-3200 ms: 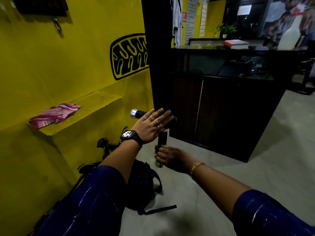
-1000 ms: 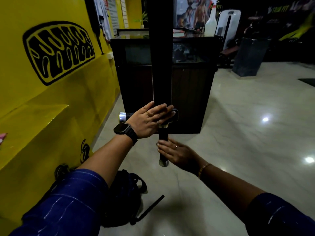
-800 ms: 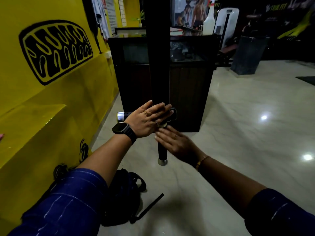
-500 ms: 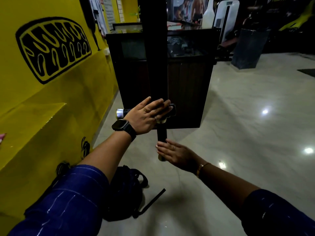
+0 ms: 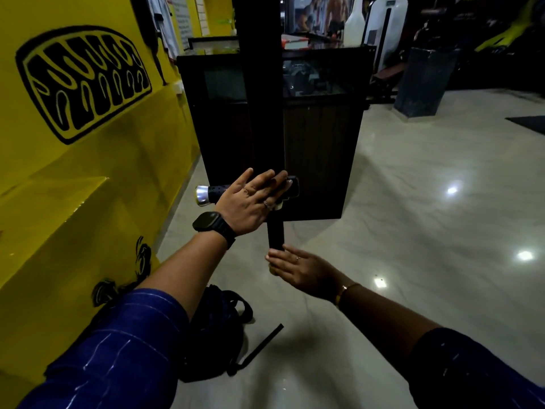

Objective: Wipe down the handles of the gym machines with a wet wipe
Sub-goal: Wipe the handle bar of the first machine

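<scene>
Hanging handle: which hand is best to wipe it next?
Probably right. The right hand touches the bottom of the hanging handle, while the left hand lies flat on the side handle.

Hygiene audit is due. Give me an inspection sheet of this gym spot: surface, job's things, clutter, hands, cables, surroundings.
Surface: glossy pale floor, lamp reflections on it.
Job's things: horizontal handle with chrome end cap; vertical handle hanging below it; wet wipe not discernible.
Clutter: black backpack on the floor beside the yellow wall.
Hands: left hand flat on the horizontal handle, fingers straight; right hand, fingers straight, against the vertical handle's lower end.
Cables: nothing seen.
Surroundings: dark counter, white bottle beyond it.
</scene>
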